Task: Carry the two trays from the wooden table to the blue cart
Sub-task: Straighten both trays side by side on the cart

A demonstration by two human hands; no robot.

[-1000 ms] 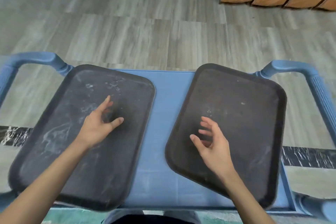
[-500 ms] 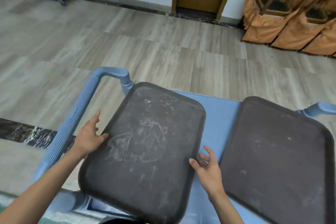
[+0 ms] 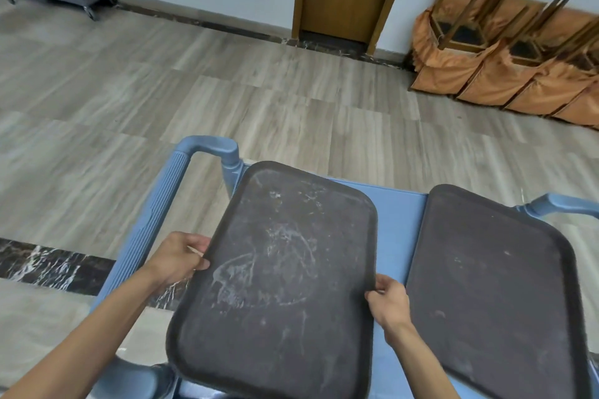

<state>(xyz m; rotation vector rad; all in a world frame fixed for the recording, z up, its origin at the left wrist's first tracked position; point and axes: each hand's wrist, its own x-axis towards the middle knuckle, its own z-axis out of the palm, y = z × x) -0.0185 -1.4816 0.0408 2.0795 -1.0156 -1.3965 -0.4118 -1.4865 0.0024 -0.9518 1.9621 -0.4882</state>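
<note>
Left hand (image 3: 176, 258) and right hand (image 3: 387, 301) each grip a long edge of the scuffed dark rectangular tray (image 3: 278, 282) over the blue plastic cart (image 3: 400, 220) — fingers curled round its rim. Second dark tray (image 3: 492, 295) lies just beside, rightward.

Bare forearms, bare hands (image 3: 176, 257); sleeves unseen.
</note>
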